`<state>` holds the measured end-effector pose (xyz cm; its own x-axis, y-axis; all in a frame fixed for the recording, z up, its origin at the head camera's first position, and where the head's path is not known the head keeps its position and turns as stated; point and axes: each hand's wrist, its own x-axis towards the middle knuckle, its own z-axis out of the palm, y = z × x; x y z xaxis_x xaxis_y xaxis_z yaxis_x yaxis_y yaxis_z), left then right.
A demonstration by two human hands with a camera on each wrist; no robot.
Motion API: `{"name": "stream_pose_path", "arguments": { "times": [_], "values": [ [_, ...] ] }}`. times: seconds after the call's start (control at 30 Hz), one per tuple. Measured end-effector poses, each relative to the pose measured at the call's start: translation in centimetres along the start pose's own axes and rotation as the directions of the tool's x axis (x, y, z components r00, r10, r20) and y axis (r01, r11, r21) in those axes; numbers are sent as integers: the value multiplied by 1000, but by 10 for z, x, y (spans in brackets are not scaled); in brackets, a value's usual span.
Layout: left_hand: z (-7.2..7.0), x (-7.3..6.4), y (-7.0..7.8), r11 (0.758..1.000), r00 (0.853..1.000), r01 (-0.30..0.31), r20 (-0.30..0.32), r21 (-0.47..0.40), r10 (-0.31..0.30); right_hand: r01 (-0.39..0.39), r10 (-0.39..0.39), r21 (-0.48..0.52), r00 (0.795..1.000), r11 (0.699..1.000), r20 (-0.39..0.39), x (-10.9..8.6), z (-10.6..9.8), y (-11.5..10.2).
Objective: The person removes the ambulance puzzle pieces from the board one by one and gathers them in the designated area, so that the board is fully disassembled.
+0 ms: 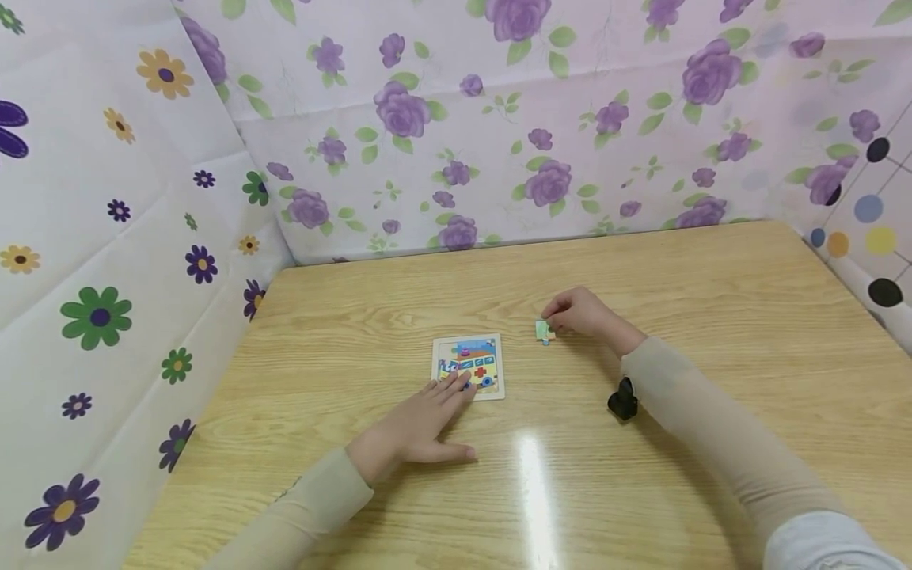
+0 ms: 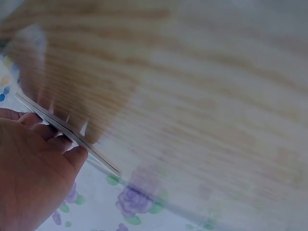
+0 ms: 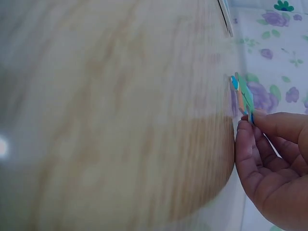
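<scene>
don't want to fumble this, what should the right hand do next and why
Probably move the puzzle piece left toward the puzzle board: the right hand pinches it, and the left hand touches the board, whose upper-left corner looks unfilled.

Two hands [image 1: 422, 423] [image 1: 580, 311], one framed puzzle [image 1: 476, 359], one loose piece [image 1: 542, 331], one black object [image 1: 623, 401], one wooden table [image 1: 342, 332]

I log remotely: table [image 1: 356, 317], smooth wood grain, glossy under glare; puzzle board [image 1: 500, 368], smooth, printed; flowered wall covering [image 1: 492, 142], creased, cloth or plastic unclear; right sleeve [image 1: 712, 419], matt cloth.
</scene>
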<state>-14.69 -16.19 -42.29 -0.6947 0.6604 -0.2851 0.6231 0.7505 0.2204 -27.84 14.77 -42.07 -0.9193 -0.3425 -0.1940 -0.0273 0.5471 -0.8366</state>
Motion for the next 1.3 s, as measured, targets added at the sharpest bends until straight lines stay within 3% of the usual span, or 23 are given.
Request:
{"name": "stream_pose_path", "arguments": {
  "times": [0.77, 1.3],
  "values": [
    [-2, -1, 2, 1000, 1000, -20, -21, -20, 20, 8, -16, -140, 998, 990, -58, -4, 1, -8],
    [-2, -1, 1, 999, 1000, -23, -21, -27, 23, 43, -64, -221, 994, 974, -86, -9, 9, -33]
  ]
}}
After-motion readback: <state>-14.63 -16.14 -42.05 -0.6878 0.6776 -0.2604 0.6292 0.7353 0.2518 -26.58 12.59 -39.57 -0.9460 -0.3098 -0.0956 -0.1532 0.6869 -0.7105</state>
